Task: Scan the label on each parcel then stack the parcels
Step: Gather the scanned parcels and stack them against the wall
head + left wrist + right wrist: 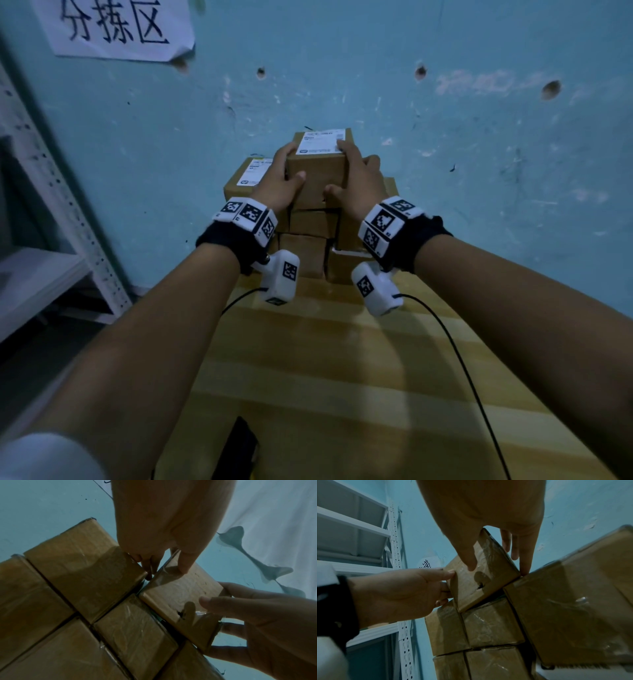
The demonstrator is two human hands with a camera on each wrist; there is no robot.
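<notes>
A small cardboard parcel [317, 171] with a white label [320, 141] on its top sits on the highest point of a stack of parcels [308, 246] against the blue wall. My left hand [284, 171] grips its left side, thumb on the near face. My right hand [352, 171] grips its right side, fingertips over the label's corner. In the left wrist view the parcel [181, 601] rests slightly tilted between my left hand [163, 563] and right hand [240, 612]. The right wrist view shows the same parcel [481, 580] pinched from both sides.
Another labelled parcel [246, 178] lies lower left in the stack. The stack stands at the far end of a wooden table [342, 377]. A black hand-held device [238, 448] lies at the near edge. A white metal shelf [51, 205] stands at left. A paper sign [116, 27] hangs on the wall.
</notes>
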